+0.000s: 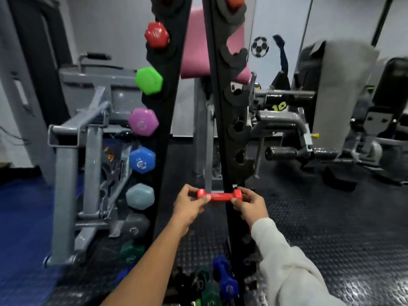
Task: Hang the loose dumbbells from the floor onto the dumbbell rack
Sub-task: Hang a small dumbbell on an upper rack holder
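Red dumbbell (219, 196) held level by left hand (190, 203) and right hand (250, 206)

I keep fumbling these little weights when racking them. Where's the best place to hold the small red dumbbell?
Probably by its two hex heads, one per hand, coming from below and behind. The red dumbbell lies level, pinched at its ends by the left hand and right hand, so the narrow bar stays bare for the rack hooks.

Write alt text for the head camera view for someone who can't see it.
Two hands, left and right, hold a small red dumbbell level by its ends before a tall black rack. Coloured dumbbells hang on its left side; more lie on the floor below.
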The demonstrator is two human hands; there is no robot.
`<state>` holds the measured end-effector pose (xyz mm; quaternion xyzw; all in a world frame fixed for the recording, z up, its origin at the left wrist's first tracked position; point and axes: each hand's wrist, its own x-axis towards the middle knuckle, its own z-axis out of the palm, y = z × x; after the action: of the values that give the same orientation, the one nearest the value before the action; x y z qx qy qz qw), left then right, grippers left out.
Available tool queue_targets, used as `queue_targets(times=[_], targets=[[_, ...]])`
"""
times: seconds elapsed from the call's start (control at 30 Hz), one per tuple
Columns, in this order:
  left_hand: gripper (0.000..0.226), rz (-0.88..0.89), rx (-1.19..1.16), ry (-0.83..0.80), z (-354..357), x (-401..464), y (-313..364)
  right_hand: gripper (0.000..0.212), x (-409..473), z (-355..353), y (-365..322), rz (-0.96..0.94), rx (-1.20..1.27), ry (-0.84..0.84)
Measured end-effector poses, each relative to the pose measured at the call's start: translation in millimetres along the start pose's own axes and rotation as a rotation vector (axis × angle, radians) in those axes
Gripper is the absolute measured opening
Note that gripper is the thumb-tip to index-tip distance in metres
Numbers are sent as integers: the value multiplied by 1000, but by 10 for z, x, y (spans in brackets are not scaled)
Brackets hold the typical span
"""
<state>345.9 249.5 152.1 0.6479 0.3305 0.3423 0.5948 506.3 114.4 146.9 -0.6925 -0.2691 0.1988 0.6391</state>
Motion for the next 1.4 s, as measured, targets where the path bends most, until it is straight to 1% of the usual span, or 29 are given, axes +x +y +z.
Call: queue_targets(times=[0.2,0.37,0.43,0.5,0.53,0.63,0.73,0.87,0.93,1.03,1.1,1.2,1.3,1.4], targets=[[31,182,-11,2,-47,168,884,48,60,-88,-902,-197,103,6],[29,307,-48,63,-17,296,1488,49,174,-183,-1558,-350,143,11],[32,358,-95,99,18,330,1702,55,180,-220,-1815,-401,151,17],[41,425,-140,152,80,387,1892,68,170,-251,-2056,-461,169,33],[43,470,-154,181,114,396,1991,71,156,-274,-2166,-483,194,36],[35,578,-209,262,212,399,2288,53,139,-377,-2466,-557,297,-26],[29,653,-236,287,292,386,2588,43,50,-496,-2748,-573,431,-117],[22,753,-217,283,371,394,2942,49,85,-622,-3001,-583,538,-177],[20,785,-196,271,395,428,3054,54,87,-675,-3094,-600,542,-212],[16,807,-170,266,411,493,3169,58,70,-730,-3173,-614,545,-281],[15,792,-234,235,434,522,3220,55,40,-722,-3191,-613,561,-331],[21,761,-304,205,484,540,3282,52,-6,-682,-3202,-599,605,-377],[32,775,-269,221,503,572,3343,51,-17,-663,-3230,-574,633,-410],[33,783,-226,224,519,593,3382,47,-13,-660,-3265,-584,646,-400]])
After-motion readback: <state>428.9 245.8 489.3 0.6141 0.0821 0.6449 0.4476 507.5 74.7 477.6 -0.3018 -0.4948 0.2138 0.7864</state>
